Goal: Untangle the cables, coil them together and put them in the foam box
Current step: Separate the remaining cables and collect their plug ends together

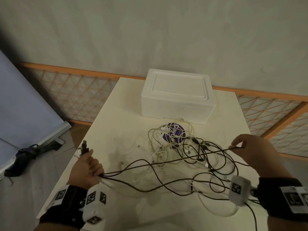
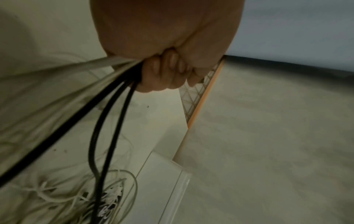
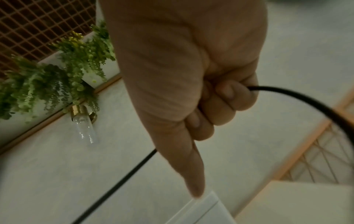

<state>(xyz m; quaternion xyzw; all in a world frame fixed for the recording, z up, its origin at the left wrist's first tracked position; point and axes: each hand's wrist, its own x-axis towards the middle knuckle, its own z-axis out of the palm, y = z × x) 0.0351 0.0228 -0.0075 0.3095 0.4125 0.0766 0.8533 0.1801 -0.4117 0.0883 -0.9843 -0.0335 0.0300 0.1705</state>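
A tangle of black and white cables (image 1: 188,152) sprawls over the middle of the white table (image 1: 116,124). My left hand (image 1: 88,167) grips a bundle of black and white cable ends (image 2: 122,71) at the table's left edge, with plugs sticking up above the fist. My right hand (image 1: 250,147) is raised at the right and holds one black cable (image 3: 287,92) that stretches taut across the tangle towards the left hand. The white foam box (image 1: 176,95) stands at the back of the table with its lid on.
A round purple sticker (image 1: 175,134) lies under the cables in front of the box. A wood-framed lattice screen (image 1: 75,92) runs along the wall behind the table. A dark folded object (image 1: 31,154) lies on the floor at the left.
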